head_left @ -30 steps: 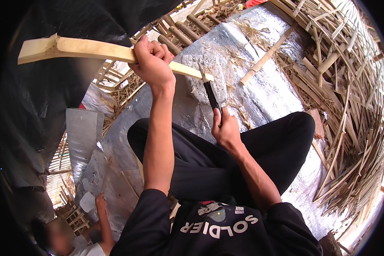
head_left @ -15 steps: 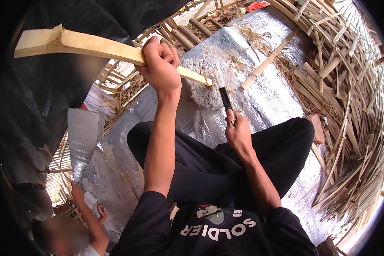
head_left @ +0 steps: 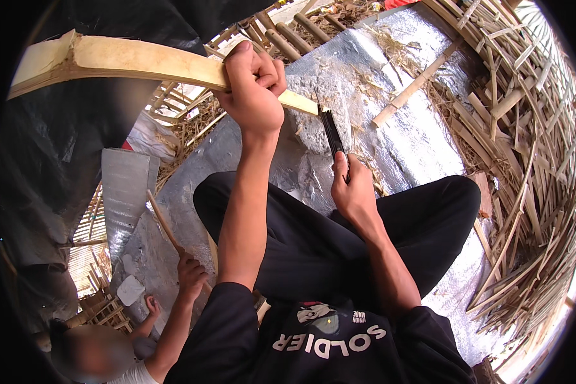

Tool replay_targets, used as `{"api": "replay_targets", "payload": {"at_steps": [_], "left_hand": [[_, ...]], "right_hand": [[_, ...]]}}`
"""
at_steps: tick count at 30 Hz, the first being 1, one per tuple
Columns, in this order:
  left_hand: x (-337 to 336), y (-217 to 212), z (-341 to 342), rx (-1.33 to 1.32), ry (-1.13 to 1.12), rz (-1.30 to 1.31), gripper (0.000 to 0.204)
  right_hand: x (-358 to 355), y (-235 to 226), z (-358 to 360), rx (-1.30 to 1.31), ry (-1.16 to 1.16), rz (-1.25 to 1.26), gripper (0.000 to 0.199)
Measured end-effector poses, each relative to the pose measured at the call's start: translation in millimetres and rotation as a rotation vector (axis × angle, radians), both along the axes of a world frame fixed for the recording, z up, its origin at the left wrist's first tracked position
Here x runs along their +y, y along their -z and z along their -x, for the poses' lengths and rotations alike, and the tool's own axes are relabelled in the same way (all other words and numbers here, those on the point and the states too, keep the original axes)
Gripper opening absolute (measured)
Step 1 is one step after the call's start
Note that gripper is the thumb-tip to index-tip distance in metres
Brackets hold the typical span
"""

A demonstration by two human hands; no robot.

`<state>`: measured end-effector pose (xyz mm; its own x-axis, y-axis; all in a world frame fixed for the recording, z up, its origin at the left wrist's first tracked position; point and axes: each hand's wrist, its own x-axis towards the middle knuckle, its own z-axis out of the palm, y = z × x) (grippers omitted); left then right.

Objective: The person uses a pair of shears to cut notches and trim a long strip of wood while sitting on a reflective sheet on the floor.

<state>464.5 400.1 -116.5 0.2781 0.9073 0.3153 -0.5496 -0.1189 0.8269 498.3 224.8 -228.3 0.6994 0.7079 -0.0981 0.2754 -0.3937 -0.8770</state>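
Observation:
My left hand [head_left: 253,86] is raised and shut around a long pale split bamboo piece [head_left: 128,61] that runs from the upper left down to its right end near the blade. My right hand [head_left: 352,189] grips the handle of a dark knife [head_left: 333,131], blade pointing up toward the bamboo's right end, just short of touching it. I sit cross-legged in black trousers [head_left: 339,243] on a silver foil sheet [head_left: 390,102].
Heaps of bamboo strips [head_left: 525,160] lie along the right. Bamboo poles [head_left: 288,32] lie at the top. Another person's hand [head_left: 191,272] holds a thin stick [head_left: 163,221] at lower left, beside a silver sheet piece [head_left: 125,185]. Dark tarp [head_left: 45,160] covers the left.
My left hand has lifted the bamboo higher and shifted it right. My right hand with the knife moved right and up toward the bamboo's end. The other person's hand rose at lower left.

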Motion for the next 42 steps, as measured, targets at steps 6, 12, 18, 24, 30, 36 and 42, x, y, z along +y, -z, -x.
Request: {"api": "replay_targets", "payload": {"at_steps": [6,12,18,24,30,36,42], "left_hand": [[0.1,2.2,-0.8,0.048,0.223,-0.15,0.042],[10.0,-1.7,5.7,0.064,0.013,-0.047,0.044],[8.4,-0.8,-1.8,0.073,-0.223,-0.028,0.046],[14.3,2.4,5.4,0.083,-0.276,-0.024,0.047],[2.1,0.8,-0.2,0.104,-0.219,-0.108,0.048],[5.0,0.6,-3.8,0.089,-0.257,-0.107,0.047],[5.8,-0.9,-5.0,0.069,-0.27,-0.07,0.047]], "right_hand": [[-7.0,-5.9,10.2,-0.251,0.01,0.353,0.039],[-22.8,-3.0,-6.7,0.149,0.228,-0.155,0.041],[-24.7,3.4,12.5,-0.019,0.167,-0.381,0.045],[-19.3,-1.9,22.3,-0.104,0.03,-0.039,0.038],[-25.5,-7.4,9.5,0.004,0.067,-0.095,0.045],[-23.6,-10.4,-2.5,-0.116,-0.033,-0.375,0.05],[-17.1,-11.2,0.8,-0.003,0.057,-0.122,0.034]]}}
